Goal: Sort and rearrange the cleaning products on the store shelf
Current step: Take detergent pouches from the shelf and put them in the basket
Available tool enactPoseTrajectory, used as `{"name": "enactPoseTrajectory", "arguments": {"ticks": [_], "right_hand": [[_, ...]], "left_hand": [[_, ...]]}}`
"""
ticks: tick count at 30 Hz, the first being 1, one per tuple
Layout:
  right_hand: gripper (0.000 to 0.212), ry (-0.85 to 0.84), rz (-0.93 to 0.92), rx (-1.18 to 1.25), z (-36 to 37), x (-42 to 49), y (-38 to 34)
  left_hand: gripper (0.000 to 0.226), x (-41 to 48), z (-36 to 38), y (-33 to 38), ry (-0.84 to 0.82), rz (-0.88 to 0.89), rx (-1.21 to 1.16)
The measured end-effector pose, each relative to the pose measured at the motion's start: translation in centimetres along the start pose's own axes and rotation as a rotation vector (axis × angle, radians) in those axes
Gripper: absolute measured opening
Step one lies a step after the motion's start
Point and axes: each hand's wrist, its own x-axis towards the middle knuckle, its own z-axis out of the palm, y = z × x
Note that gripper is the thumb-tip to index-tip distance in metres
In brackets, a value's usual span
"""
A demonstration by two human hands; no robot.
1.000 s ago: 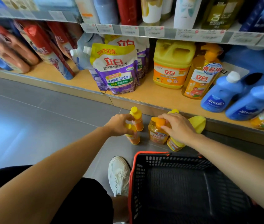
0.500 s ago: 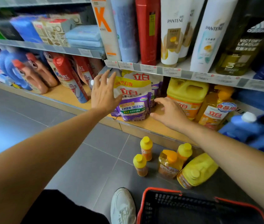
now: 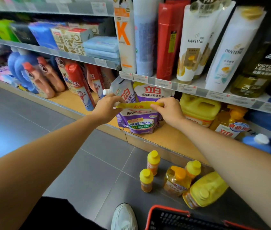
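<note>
Bottom shelf [image 3: 164, 138], wood-coloured, carried the stock. Front purple pouch [image 3: 139, 121] stood upright near the shelf's front edge, its yellow top strip folded toward the camera. Left hand [image 3: 105, 108] pinched the strip's left end, fingers curled over it. Right hand [image 3: 168, 110] pinched the right end, thumb and fingers closed on the fold. The pouch sat between the two hands, base on the shelf as far as could be told.

Directly behind it stood a second purple pouch [image 3: 149, 92]. Left of that one a grey pouch [image 3: 123, 92] with a white spout cap leaned over. Right of the pouches stood a yellow jug [image 3: 199, 107], opaque, contents not visible, then a pump bottle [image 3: 229, 125], clear, holding orange liquid. Left of the pouches were red-capped bottles [image 3: 76, 80], leaning.

On the floor [image 3: 65, 163], under the shelf edge and well below the hands:
- three small yellow-capped bottles [image 3: 153, 161], upright, with orange contents
- a clear orange-capped bottle [image 3: 175, 180] filled with amber liquid, standing among them
- a second yellow jug [image 3: 204, 191] lying on its side just beside it

Basket [image 3: 172, 218], red rim and black mesh, sat at the bottom edge of view near a white shoe [image 3: 124, 216]. Only the rim and a strip of wall showed, so what it held could not be told
</note>
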Motion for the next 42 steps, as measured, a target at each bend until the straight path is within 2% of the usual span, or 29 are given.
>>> {"name": "enactPoseTrajectory", "arguments": {"ticks": [2, 9, 11, 13, 16, 19, 21, 23, 26, 29, 33, 35, 38, 40, 42], "right_hand": [[0.032, 0.028, 0.009, 0.043, -0.6, -0.3, -0.1], [0.018, 0.128, 0.002, 0.215, -3.8, -1.7, -2.9], [0.024, 0.172, 0.024, 0.249, -6.2, -2.0, -4.1], [0.031, 0.217, 0.012, 0.24, -9.2, -2.6, -5.5], [0.037, 0.258, -0.044, 0.222, -13.7, -4.1, -8.0], [0.031, 0.283, -0.084, 0.235, -17.5, -5.9, -10.0], [0.029, 0.299, -0.104, 0.244, -19.4, -7.1, -10.8], [0.031, 0.332, -0.108, 0.27, -20.7, -8.0, -11.2], [0.038, 0.409, -0.068, 0.31, -22.2, -8.9, -10.7], [0.035, 0.437, -0.002, 0.314, -23.7, -9.8, -9.4], [0.034, 0.437, 0.086, 0.256, -24.9, -11.8, -6.8], [0.036, 0.406, 0.086, 0.111, -25.5, -13.3, -5.4], [0.026, 0.34, 0.066, -0.146, -26.4, -15.8, -4.0], [0.055, 0.301, 0.027, -0.217, -26.5, -17.6, -3.9], [0.071, 0.206, -0.036, -0.213, -26.0, -19.3, -3.8]], "left_hand": [[0.027, -0.4, -0.5, -0.1, -0.006, -0.097, -0.147], [0.039, -1.6, -1.9, 1.7, -0.116, -0.298, -0.814], [0.045, -2.3, -2.0, 3.0, -0.216, -0.345, -0.953], [0.057, -3.2, -1.4, 4.5, -0.339, -0.366, -0.972], [0.069, -5.1, 0.2, 7.5, -0.449, -0.362, -0.961], [0.063, -7.2, 1.8, 11.4, -0.535, -0.276, -1.062], [0.054, -8.2, 2.5, 14.1, -0.532, -0.194, -1.185], [0.051, -8.9, 2.9, 16.4, -0.442, -0.149, -1.278], [0.049, -9.7, 2.7, 18.5, -0.279, -0.177, -1.3], [0.038, -10.6, 1.8, 19.7, -0.169, -0.194, -1.319], [0.025, -11.8, 0.4, 20.4, -0.04, -0.131, -1.2], [0.025, -12.3, 0.0, 20.4, -0.014, -0.109, -1.114], [0.02, -12.9, -0.3, 20.2, 0.018, -0.067, -0.878], [0.021, -13.3, -0.5, 20.4, 0.019, 0.001, -0.72], [0.027, -13.8, -0.8, 20.9, -0.003, 0.096, -0.605]]}}
